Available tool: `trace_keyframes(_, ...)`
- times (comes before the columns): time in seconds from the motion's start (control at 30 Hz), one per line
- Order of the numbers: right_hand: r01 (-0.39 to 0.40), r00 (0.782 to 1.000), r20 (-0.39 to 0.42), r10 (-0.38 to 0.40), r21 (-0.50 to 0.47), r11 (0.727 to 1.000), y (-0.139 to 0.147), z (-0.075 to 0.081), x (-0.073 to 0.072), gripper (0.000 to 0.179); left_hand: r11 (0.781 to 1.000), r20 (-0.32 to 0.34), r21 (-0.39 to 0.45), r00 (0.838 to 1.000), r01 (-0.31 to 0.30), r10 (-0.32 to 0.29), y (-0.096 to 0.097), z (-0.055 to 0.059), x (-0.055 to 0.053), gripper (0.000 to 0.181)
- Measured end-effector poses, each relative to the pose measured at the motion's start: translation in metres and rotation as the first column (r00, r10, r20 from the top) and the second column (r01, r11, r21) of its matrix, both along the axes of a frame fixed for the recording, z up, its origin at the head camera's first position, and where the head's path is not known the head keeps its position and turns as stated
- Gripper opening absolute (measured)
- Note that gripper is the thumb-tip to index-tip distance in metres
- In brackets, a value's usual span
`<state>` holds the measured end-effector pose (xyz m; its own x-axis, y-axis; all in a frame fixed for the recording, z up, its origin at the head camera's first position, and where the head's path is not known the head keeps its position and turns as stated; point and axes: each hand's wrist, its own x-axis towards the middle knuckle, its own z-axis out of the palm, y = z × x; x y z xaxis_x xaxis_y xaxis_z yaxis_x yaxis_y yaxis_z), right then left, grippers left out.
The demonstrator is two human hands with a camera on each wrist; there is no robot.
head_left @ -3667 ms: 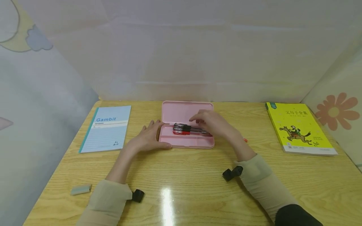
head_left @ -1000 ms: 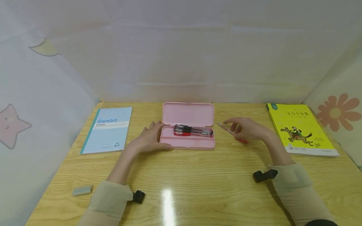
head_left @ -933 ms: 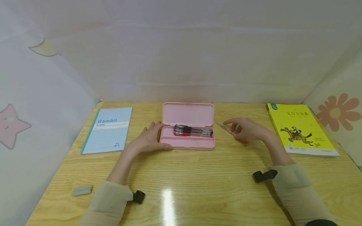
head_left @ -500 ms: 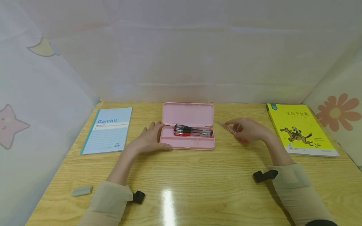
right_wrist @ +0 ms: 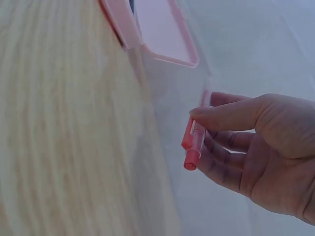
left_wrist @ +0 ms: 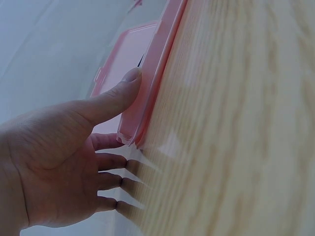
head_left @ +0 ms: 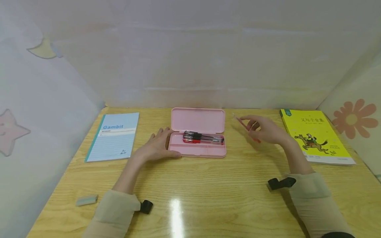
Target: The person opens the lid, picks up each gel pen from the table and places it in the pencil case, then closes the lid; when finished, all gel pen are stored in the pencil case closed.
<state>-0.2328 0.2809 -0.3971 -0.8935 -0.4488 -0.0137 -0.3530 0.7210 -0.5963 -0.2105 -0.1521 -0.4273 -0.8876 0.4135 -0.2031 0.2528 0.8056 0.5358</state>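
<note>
A pink pencil case [head_left: 197,150] lies with its lid [head_left: 197,120] raised at the back. In its rear compartment rest several clear-barrelled pens [head_left: 203,137] with black and red caps. My left hand [head_left: 155,145] is at the case's left end, thumb [left_wrist: 118,98] against the front wall and the other fingers extended down by the corner. To the right of the case, my right hand [head_left: 265,129] pinches a red ballpoint pen [right_wrist: 195,140] between thumb and fingers. The pen is tilted, its pale tip up and toward the lid, its red button end low.
A blue notebook [head_left: 113,137] lies at the table's left, with a small grey-green eraser-like block [head_left: 87,200] near the left front. A yellow book [head_left: 317,135] lies at the right. Pale draped fabric walls [head_left: 196,66] stand behind the wooden table [head_left: 208,191].
The right hand moved from over the case to the red pen at its right, gripped it and raised it slightly from the table. The left hand stayed at the case.
</note>
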Motion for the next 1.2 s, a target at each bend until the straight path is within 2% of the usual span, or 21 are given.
trace_keyframes(0.13, -0.002, 0.997, -0.082, -0.002, -0.052, 0.999, -0.001, 0.007, -0.002, 0.06, 1.0, 0.007, 0.006, 1.0, 0.001, -0.001, 0.004, -0.005, 0.0, 0.101)
trace_keyframes(0.3, -0.001, 0.989, -0.149, -0.021, -0.144, 0.99, -0.015, 0.019, -0.007, 0.058, 1.0, 0.005, 0.015, 1.0, -0.007, 0.007, 0.005, -0.005, 0.001, 0.1)
trace_keyframes(0.6, -0.002, 0.986, -0.166, -0.028, -0.175, 0.985, -0.054, 0.03, -0.014, 0.058, 1.0, 0.01, 0.01, 1.0, -0.008, 0.008, 0.006, -0.004, -0.001, 0.101)
trace_keyframes(0.93, -0.104, 0.985, -0.159, 0.07, -0.219, 0.97, -0.102, 0.043, -0.019, 0.057, 1.0, 0.001, 0.009, 1.0, -0.012, 0.012, 0.002, -0.001, 0.0, 0.101)
trace_keyframes(1.07, -0.156, 0.981, -0.147, 0.13, -0.185, 0.97, -0.117, 0.037, -0.019, 0.055, 1.0, 0.0, 0.006, 1.0, -0.012, 0.012, 0.001, 0.0, 0.0, 0.102)
trace_keyframes(1.2, -0.198, 0.974, -0.133, 0.184, -0.103, 0.975, -0.127, 0.028, -0.019, 0.053, 1.0, -0.001, -0.004, 1.0, -0.016, 0.016, 0.001, 0.002, 0.0, 0.102)
